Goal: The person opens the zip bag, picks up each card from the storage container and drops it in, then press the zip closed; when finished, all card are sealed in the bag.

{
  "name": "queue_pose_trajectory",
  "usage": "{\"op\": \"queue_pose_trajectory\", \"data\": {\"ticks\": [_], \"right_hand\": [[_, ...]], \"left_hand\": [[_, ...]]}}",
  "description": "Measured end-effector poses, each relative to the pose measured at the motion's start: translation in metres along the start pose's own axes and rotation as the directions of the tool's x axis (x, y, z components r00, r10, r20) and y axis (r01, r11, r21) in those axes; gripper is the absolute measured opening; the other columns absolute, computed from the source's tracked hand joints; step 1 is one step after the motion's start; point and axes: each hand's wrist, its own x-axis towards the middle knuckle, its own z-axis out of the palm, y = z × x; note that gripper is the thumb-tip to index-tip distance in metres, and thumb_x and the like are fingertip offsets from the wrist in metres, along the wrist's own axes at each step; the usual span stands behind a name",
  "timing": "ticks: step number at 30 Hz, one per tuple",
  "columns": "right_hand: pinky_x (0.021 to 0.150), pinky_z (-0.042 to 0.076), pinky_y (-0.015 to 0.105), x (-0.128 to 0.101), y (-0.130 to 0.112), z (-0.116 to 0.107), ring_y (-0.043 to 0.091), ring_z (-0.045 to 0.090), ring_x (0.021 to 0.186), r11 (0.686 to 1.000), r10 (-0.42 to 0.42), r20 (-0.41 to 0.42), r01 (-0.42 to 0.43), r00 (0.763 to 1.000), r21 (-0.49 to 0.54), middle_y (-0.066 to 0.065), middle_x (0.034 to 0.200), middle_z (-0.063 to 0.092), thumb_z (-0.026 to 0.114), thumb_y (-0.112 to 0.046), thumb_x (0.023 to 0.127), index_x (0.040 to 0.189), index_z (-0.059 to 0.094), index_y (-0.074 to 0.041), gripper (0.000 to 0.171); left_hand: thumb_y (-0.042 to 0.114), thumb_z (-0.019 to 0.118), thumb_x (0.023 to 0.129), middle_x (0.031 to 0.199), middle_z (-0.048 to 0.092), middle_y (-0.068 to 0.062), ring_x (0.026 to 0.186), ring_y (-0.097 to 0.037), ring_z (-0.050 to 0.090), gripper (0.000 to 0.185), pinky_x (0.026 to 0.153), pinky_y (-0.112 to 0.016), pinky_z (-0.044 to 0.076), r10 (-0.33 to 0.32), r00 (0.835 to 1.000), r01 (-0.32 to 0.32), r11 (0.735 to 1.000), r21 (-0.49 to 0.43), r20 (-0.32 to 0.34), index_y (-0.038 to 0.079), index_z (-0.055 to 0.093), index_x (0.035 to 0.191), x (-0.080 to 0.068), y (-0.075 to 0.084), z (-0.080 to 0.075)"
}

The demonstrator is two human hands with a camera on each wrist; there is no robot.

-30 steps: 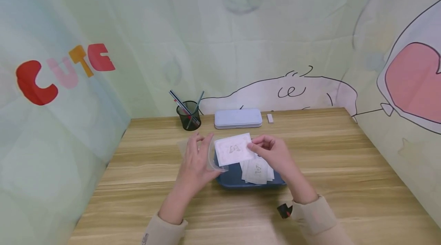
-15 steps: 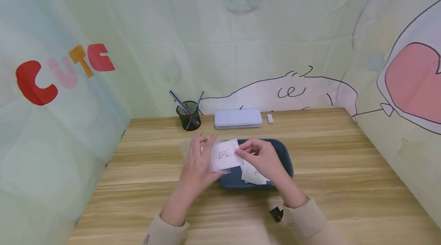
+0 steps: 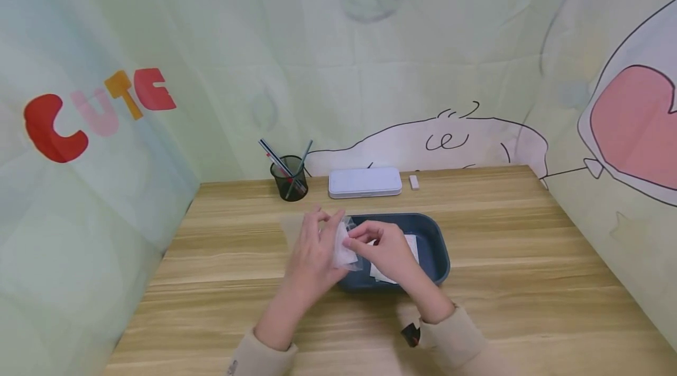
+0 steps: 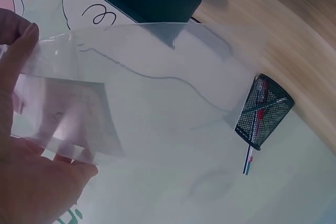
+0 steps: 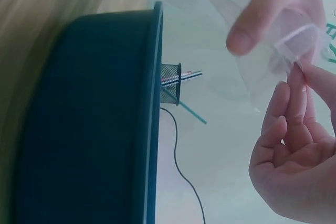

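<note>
My left hand holds a clear plastic bag by its mouth, with the bag's body stretching away to the left. Thumb and fingertips of my right hand pinch the edge of a flat white packet at that mouth. Through the film in the left wrist view, much of the packet shows lying inside the bag. Both hands are raised above the left part of a dark blue tray. More white packets lie in the tray, partly hidden behind my right hand.
A black mesh pen cup with several pens stands at the back of the wooden table. Beside it lie a pale pencil case and a small white eraser. Printed cloth walls enclose the table's back and sides.
My right hand has moved left and slightly down, sliding the butterfly-printed packet from outside the bag into its mouth. The left hand has shifted slightly right, still holding the bag.
</note>
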Motion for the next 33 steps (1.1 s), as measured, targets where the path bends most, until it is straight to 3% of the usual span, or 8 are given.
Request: {"op": "queue_pose_trajectory", "data": {"ticks": [9,14,20,26,31,33], "right_hand": [[0.052,0.046,0.025,-0.003,0.001,0.012,0.014,0.058,0.064,0.999,-0.030,-0.014,0.030,0.999,-0.009,-0.004,0.071,0.068,0.075,-0.010,0.082,0.086,0.075,-0.011,0.004],[0.056,0.047,0.024,-0.004,0.002,0.017,0.012,0.056,0.063,0.999,-0.046,-0.018,0.045,0.999,-0.009,-0.003,0.066,0.065,0.069,0.001,0.078,0.077,0.073,-0.007,0.009],[0.043,0.034,0.021,-0.004,0.004,0.020,0.005,0.043,0.049,0.993,-0.049,-0.010,0.047,0.999,-0.112,-0.010,0.048,0.049,0.067,0.000,0.074,0.055,0.063,-0.011,0.022],[0.039,0.021,0.020,-0.005,0.006,0.021,0.001,0.028,0.043,0.962,-0.130,0.026,0.132,0.991,-0.239,-0.014,0.041,0.030,0.059,0.002,0.067,0.042,0.046,-0.012,0.032],[0.041,0.028,0.020,-0.005,0.007,0.020,0.003,0.034,0.048,0.939,-0.173,0.068,0.185,0.983,-0.291,-0.013,0.046,0.033,0.060,0.002,0.069,0.047,0.048,-0.012,0.029],[0.042,0.029,0.020,-0.006,0.006,0.018,0.003,0.034,0.048,0.944,-0.150,0.088,0.169,0.985,-0.285,-0.013,0.047,0.034,0.060,0.002,0.069,0.048,0.048,-0.012,0.028]], "left_hand": [[0.021,0.091,0.058,0.117,0.043,-0.019,0.127,-0.041,0.036,0.089,0.097,-0.049,0.043,0.076,0.995,-0.077,0.997,-0.016,-0.063,0.002,0.050,0.134,0.001,0.004,0.004],[0.022,0.088,0.062,0.114,0.044,-0.020,0.126,-0.042,0.038,0.082,0.105,-0.048,0.034,0.139,0.986,-0.139,0.990,-0.001,-0.095,0.001,0.051,0.132,0.002,0.006,0.008],[0.012,0.084,0.061,0.110,0.046,-0.021,0.125,-0.043,0.040,0.076,0.107,-0.052,0.030,0.214,0.969,-0.212,0.977,0.031,-0.121,-0.001,0.054,0.129,0.002,0.010,0.013],[0.014,0.089,0.054,0.110,0.045,-0.019,0.126,-0.044,0.040,0.085,0.108,-0.050,0.028,0.239,0.967,-0.236,0.971,0.037,-0.093,0.000,0.053,0.130,0.000,0.015,0.018],[0.015,0.089,0.057,0.110,0.045,-0.018,0.129,-0.041,0.037,0.083,0.109,-0.049,0.027,0.224,0.971,-0.222,0.974,0.036,-0.078,0.002,0.053,0.130,-0.002,0.018,0.019],[0.016,0.088,0.061,0.111,0.045,-0.018,0.130,-0.040,0.037,0.079,0.108,-0.047,0.030,0.210,0.975,-0.209,0.978,0.027,-0.066,0.003,0.053,0.131,-0.004,0.018,0.020]]}}
